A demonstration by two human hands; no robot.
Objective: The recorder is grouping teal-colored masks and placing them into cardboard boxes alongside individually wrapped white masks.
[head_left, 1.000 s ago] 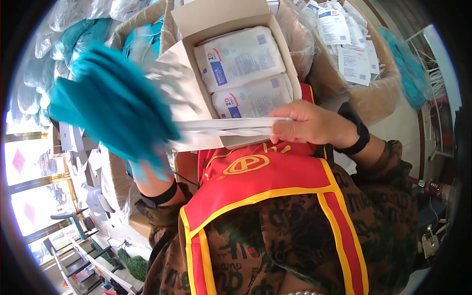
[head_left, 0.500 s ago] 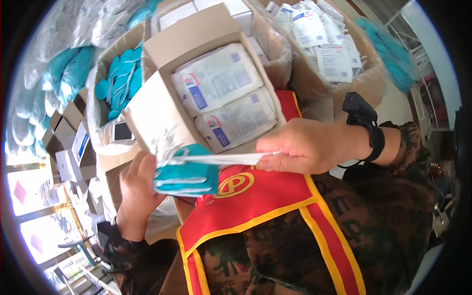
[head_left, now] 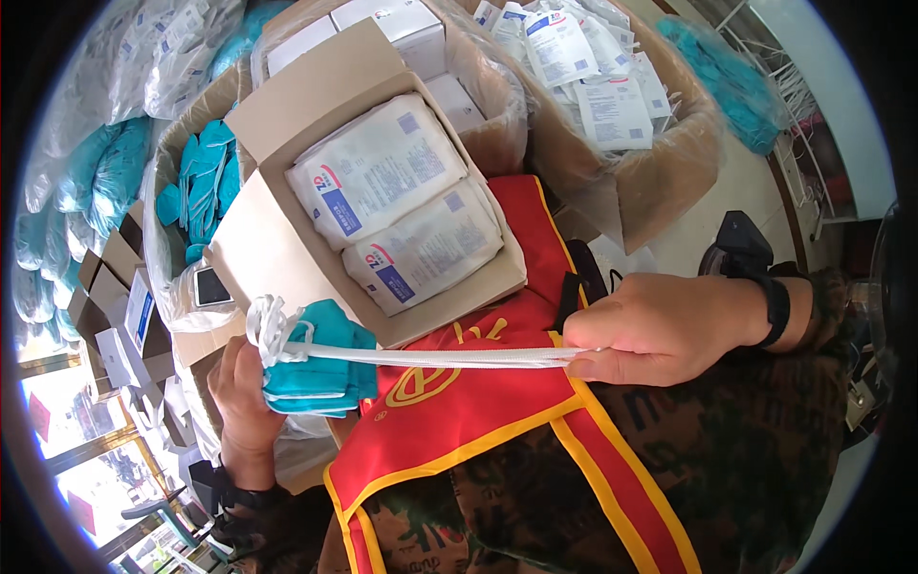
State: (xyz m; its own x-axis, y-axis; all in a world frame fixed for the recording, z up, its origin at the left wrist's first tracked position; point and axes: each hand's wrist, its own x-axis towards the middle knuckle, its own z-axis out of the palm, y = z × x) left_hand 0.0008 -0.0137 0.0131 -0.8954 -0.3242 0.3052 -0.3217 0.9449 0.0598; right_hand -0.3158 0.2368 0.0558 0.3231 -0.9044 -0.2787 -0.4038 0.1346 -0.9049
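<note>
A folded teal cloth bundle (head_left: 335,378) is gripped along its left edge by my left hand (head_left: 244,387), whose fingers are mostly behind it. White straps (head_left: 449,359) run taut from a looped clump on the bundle across to my right hand (head_left: 641,330). The right hand pinches their far end between thumb and fingers. Just beyond the straps stands an open cardboard box (head_left: 316,81), tilted in view, holding two white printed packets (head_left: 382,172). A red apron (head_left: 535,373) with yellow trim lies under the straps.
A plastic-lined carton (head_left: 167,143) at left holds teal bundles (head_left: 206,182). Another carton (head_left: 679,163) at back right is full of white sachets (head_left: 612,110). White boxes (head_left: 392,24) sit behind the open box. A phone (head_left: 211,286) lies left of it. Teal bags (head_left: 727,81) lie at far right.
My right hand has moved right and slightly down, drawing out a longer taut stretch of strap. My left hand and the bundle have shifted left and a little lower. The whole view has shifted somewhat.
</note>
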